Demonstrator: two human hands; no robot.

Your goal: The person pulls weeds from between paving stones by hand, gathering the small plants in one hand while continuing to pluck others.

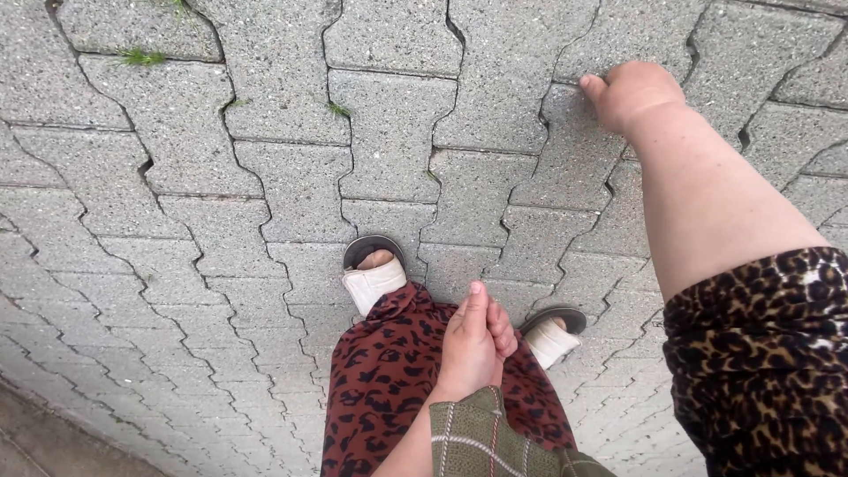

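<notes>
My right hand (632,93) is stretched out over the grey paving at the upper right, fingers curled in, with nothing visible in it. Its bare forearm runs back to a leopard-print sleeve (760,353). My left hand (475,343) hangs low at the bottom centre in front of a red skirt with dark spots (380,380). Its fingers are loosely curled together, the thumb points forward, and it holds nothing that I can see. A green checked cuff (481,437) covers that wrist. Two feet in grey sandals with white straps (375,278) (552,336) stand on the paving.
Interlocking grey concrete paving stones (221,221) cover the ground. Small tufts of grass (141,57) grow in the joints at the top left. A smoother strip of ground (44,442) borders the paving at the bottom left.
</notes>
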